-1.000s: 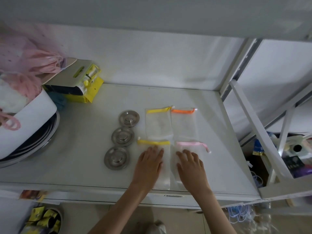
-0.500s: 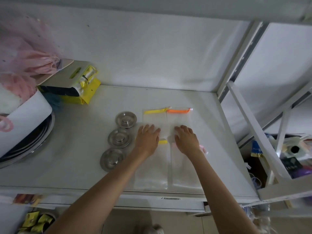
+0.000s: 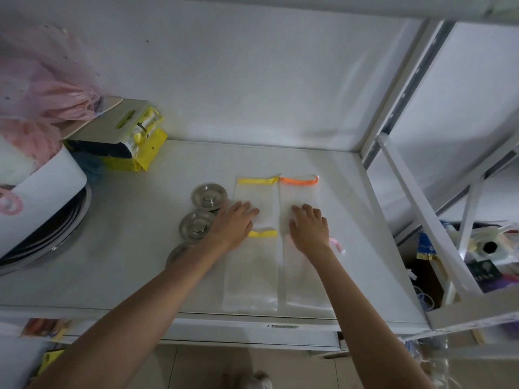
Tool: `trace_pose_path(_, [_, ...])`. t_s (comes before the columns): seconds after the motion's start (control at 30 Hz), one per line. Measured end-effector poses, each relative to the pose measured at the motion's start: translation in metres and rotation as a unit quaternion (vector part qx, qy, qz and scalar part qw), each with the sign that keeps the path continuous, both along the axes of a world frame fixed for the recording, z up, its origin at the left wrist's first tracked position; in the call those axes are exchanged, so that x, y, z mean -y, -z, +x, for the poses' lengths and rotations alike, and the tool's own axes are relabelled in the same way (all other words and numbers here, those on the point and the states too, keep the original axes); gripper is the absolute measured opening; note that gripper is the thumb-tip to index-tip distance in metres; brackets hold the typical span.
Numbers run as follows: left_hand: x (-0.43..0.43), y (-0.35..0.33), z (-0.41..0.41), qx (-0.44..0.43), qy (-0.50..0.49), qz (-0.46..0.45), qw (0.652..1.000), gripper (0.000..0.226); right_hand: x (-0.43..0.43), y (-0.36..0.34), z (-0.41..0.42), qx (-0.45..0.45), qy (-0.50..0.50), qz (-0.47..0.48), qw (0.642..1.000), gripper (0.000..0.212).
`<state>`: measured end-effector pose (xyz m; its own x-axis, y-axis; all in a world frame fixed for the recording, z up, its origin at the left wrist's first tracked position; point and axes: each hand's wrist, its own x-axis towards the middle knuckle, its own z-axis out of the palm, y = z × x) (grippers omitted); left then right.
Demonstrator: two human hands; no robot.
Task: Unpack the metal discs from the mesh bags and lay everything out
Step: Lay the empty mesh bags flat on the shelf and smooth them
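Observation:
Three metal discs lie in a column on the white shelf (image 3: 140,248): the far disc (image 3: 209,195), the middle disc (image 3: 196,226), and the near disc (image 3: 177,253), half hidden by my left forearm. To their right lie several flat mesh bags in a two-by-two block: a far yellow-trimmed bag (image 3: 254,192), a far orange-trimmed bag (image 3: 300,192), a near yellow-trimmed bag (image 3: 251,273) and a near pink-trimmed bag (image 3: 304,282). My left hand (image 3: 234,223) rests flat, fingers spread, on the far yellow bag. My right hand (image 3: 309,227) lies flat on the far orange bag.
At the back left stand a yellow packet and a grey box (image 3: 123,141). A white container (image 3: 36,197) with pink fabric sits on stacked metal pans (image 3: 56,237) at the left. A white frame (image 3: 421,220) and a cluttered bin (image 3: 483,262) are on the right.
Both hands slid from the two near bags away from me onto the two far bags, palms staying flat. The discs and bags have not shifted.

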<state>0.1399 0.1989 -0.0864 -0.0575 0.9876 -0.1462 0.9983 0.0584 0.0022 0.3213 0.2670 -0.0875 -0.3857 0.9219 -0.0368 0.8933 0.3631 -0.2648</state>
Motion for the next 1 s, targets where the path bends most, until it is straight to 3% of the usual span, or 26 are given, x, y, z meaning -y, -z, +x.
trace_pose_path(0.13, [0.007, -0.007, 0.004, 0.012, 0.002, 0.034, 0.999, 0.046, 0.005, -0.008, 0.004, -0.05, -0.02, -0.001, 0.999, 0.041])
trace_pose_path(0.3, [0.064, -0.01, 0.037, 0.102, 0.009, 0.17, 0.98, 0.046, 0.062, -0.027, 0.035, -0.148, 0.011, 0.086, 0.985, 0.03])
trace_pose_path(0.57, [0.124, 0.028, 0.047, 0.074, 0.037, 0.1, 0.992, 0.048, 0.118, 0.01, 0.061, -0.052, -0.031, 0.031, 0.998, 0.049])
trace_pose_path(1.0, [0.111, 0.013, 0.047, 0.063, 0.022, 0.053, 0.996, 0.047, 0.106, 0.0, 0.038, -0.012, -0.014, 0.024, 1.0, 0.04])
